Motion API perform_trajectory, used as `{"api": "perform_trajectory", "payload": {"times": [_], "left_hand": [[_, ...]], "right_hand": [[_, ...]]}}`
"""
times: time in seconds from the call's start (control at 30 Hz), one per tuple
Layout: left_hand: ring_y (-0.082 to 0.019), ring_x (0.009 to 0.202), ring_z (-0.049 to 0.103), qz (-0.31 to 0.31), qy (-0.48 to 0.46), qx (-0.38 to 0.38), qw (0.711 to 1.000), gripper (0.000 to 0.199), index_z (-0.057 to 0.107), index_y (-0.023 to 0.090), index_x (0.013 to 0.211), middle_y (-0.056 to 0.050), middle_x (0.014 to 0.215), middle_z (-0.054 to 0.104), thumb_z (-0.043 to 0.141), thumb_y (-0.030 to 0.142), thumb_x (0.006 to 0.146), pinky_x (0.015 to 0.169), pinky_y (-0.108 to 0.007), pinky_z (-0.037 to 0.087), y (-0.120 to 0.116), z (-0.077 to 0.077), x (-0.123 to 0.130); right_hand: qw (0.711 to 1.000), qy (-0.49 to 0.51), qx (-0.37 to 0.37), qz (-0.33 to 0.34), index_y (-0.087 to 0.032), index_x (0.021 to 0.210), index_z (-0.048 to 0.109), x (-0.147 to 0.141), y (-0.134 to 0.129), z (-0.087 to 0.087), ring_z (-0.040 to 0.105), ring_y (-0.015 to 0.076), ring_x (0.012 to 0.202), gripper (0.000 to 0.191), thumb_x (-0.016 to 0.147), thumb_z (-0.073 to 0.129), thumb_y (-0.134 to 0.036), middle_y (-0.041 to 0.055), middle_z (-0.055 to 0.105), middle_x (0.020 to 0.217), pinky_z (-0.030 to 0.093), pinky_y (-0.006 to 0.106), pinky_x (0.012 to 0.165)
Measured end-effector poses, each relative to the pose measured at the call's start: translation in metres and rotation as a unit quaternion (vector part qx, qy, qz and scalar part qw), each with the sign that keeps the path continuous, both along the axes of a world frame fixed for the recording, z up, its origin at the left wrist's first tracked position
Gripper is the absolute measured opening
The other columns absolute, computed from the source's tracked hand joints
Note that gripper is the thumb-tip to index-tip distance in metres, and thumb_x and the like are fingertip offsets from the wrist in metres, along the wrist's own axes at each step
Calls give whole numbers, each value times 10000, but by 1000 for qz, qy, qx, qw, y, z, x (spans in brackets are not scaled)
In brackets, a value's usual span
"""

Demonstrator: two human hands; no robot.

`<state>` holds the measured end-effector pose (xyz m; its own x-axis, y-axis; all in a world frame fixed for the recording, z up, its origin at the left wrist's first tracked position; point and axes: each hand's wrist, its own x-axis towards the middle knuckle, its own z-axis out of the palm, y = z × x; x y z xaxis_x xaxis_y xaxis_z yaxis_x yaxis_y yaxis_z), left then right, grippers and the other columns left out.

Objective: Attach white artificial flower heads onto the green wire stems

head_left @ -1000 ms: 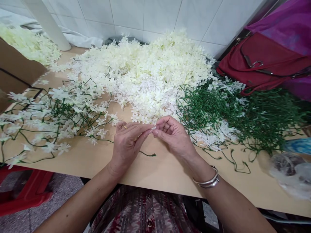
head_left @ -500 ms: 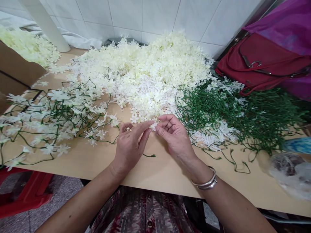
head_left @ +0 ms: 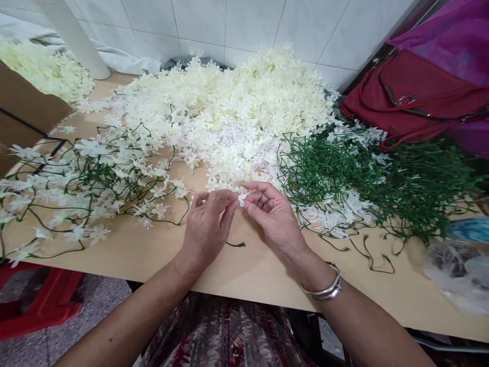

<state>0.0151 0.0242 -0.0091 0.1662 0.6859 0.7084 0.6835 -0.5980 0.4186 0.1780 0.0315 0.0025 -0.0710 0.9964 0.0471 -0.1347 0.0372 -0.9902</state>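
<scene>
Between my fingertips is a small white artificial flower (head_left: pixel 242 199). My left hand (head_left: pixel 208 224) pinches it from the left with thumb and forefinger. From the right, my right hand (head_left: pixel 273 214) closes thumb and finger on its petals, the other fingers curled. A green stem (head_left: pixel 236 244) pokes out on the table below my left hand; whether it joins the flower is hidden. Just beyond my hands rises a large heap of loose white and cream petals (head_left: pixel 237 107). Flowers on green stems (head_left: pixel 114 173) lie tangled to the left, and bare green stems (head_left: pixel 321 168) are piled at right.
A brown cardboard box (head_left: pixel 26 112) stands at the left edge. A red handbag (head_left: pixel 420 97) and a purple bag (head_left: pixel 454 41) sit at the back right. A clear plastic bag (head_left: pixel 458 275) rests at the table's right. A red stool (head_left: pixel 46 300) is below left.
Both hands stay almost in place at the flower, with a slight shift of the fingertips. My right forefinger reaches a little further left. The view has moved very slightly.
</scene>
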Motion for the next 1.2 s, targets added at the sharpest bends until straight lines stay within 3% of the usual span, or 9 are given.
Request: {"api": "perform_trajectory", "payload": {"times": [0.37,0.47,0.63,0.8,0.93,1.07,1.2], "left_hand": [[-174,869,780,-6,16,11,1000,155,472,244,1158,-15,1003,798,565,166,1061,868,-337,514,3,1,-1],[-182,848,773,-2,33,16,999,135,478,230,1176,-31,1003,800,539,170,1071,870,-355,503,4,-2,0],[-190,923,771,-17,19,24,999,125,506,224,1196,-51,1053,786,533,201,1076,867,-351,526,5,-3,0],[-175,927,779,-12,-26,2,1000,185,579,233,1210,-27,1068,791,634,209,1035,888,-331,529,2,1,-4],[-139,760,758,-21,-44,16,999,121,652,246,1069,29,936,817,709,174,990,884,-333,500,1,5,-7],[-151,775,766,-30,-17,31,999,106,676,239,1054,18,954,835,714,167,986,896,-357,482,1,5,-7],[-158,788,766,-35,-21,7,999,112,693,252,1075,16,965,840,701,177,993,903,-364,505,1,3,-6]], "right_hand": [[1000,-27,9,9,-279,1124,762,3,0,3,677,148,792,293,834,801,-258,-20,739,819,572,329,828],[996,-74,52,12,-275,1129,781,4,-1,4,683,149,822,261,876,760,-216,-4,757,880,565,343,853],[981,-136,136,-18,-262,977,811,5,-1,3,682,162,875,138,906,728,-178,15,769,940,537,355,873],[993,-89,80,-15,-228,906,787,8,2,2,652,151,776,41,868,773,-235,7,751,839,509,315,755],[997,-59,49,-13,-217,862,766,8,4,1,607,135,714,77,830,810,-271,-11,718,774,481,297,712],[998,-51,28,-15,-210,811,732,6,4,2,583,129,691,111,819,815,-283,-16,688,748,474,288,693],[998,-43,43,-7,-237,959,758,5,3,2,579,126,686,135,830,798,-244,-36,670,738,480,282,693]]}}
